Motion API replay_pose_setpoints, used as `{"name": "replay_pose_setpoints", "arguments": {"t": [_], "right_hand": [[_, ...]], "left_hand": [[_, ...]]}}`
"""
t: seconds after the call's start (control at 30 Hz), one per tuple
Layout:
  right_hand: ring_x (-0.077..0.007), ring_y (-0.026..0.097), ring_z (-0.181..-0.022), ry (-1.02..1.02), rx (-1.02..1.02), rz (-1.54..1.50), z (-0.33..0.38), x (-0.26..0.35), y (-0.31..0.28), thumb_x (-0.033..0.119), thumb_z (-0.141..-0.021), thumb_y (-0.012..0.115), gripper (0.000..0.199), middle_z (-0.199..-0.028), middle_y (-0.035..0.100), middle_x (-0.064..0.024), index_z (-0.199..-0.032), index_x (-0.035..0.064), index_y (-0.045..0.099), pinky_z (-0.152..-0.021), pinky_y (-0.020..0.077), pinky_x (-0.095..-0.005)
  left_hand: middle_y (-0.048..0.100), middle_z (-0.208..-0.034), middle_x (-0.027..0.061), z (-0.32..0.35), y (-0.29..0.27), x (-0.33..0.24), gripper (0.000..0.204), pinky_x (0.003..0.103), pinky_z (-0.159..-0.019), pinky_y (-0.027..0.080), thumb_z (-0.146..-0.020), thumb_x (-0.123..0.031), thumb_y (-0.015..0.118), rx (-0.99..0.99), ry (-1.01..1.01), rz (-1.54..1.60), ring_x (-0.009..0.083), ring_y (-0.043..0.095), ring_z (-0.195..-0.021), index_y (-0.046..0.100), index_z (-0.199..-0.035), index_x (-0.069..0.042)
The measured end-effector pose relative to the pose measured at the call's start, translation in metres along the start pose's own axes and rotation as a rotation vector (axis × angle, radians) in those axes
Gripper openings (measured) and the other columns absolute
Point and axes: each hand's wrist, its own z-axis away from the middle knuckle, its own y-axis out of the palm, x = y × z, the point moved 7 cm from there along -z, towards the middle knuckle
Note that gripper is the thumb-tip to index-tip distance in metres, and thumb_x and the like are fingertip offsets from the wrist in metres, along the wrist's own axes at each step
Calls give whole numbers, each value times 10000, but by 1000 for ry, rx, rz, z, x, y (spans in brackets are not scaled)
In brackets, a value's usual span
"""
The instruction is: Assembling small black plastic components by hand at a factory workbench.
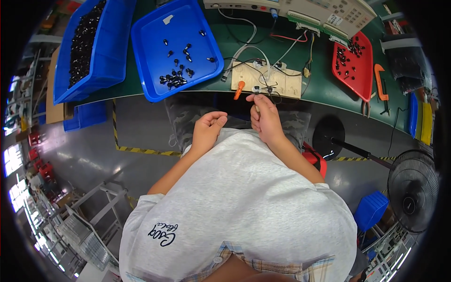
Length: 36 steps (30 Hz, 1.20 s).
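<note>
My right hand [267, 121] is at the front edge of a wooden board [291, 84]. Its thumb and index finger are pinched together, and whatever they hold is too small to make out. Just beyond the fingertips, a small fixture [256, 88] with thin black wires sits on the board. To its left an orange toggle handle [239, 89] sticks up. My left hand [206, 132] hovers in front of the table edge, its fingers curled in and thumb against them; what lies inside them, if anything, is hidden. The two hands are apart.
A blue tray [141, 47] of small black parts lies left of the board, with a deep blue bin [105, 61] full of them beyond. At right are a red tray [364, 80], pliers [365, 108] and an orange tool [379, 82]. A beige instrument [324, 14] stands behind; a fan [413, 190] is at right.
</note>
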Motion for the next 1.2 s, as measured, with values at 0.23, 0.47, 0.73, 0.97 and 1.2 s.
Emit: {"name": "replay_pose_setpoints", "arguments": {"t": [0.23, 0.47, 0.73, 0.97, 1.2], "right_hand": [[-63, 272, -399, -63, -82, -64, -1, -2, -6, 287, -1030, 471, 203, -576, 359, 42, -1022, 109, 568, -352, 204, -229], [-72, 290, -414, -48, -51, -132, 3, -3, 4, 329, -1041, 447, 223, -591, 373, 38, -1004, 132, 545, -370, 229, -236], [-74, 332, -469, -60, 0, -120, 3, -1, 8, 330, -1069, 408, 240, -653, 397, 31, -1050, 116, 516, -410, 297, -231], [-52, 287, -447, -21, 42, -105, 5, -1, 4, 350, -1060, 441, 230, -620, 356, 44, -1060, 134, 520, -387, 247, -215], [-77, 457, -465, 1, 157, 338, -1, -19, -23, 248, -996, 595, 232, -653, 543, 11, -1057, 27, 626, -418, 355, -243]], "left_hand": [[596, -736, -75, 2, -15, 7, 178, 177, -590, 387, -932, -148, 696, -107, 60, -37, -1, 470, -637, 703, -1055, -20], [585, -722, -65, 8, -12, 12, 221, 196, -542, 366, -947, -205, 683, -101, 24, -89, 9, 455, -609, 689, -1056, -13], [578, -689, -70, -11, 6, 15, 213, 196, -510, 351, -948, -219, 686, -14, 62, -93, 4, 439, -576, 683, -1035, -25], [581, -691, -52, -22, 27, 3, 209, 218, -508, 371, -929, -224, 707, 61, 38, -20, 20, 460, -585, 676, -968, -21], [533, -601, -24, -19, 36, 1, 292, 240, -476, 344, -991, -310, 607, 99, 9, -28, 47, 441, -514, 668, -930, -31]]}}
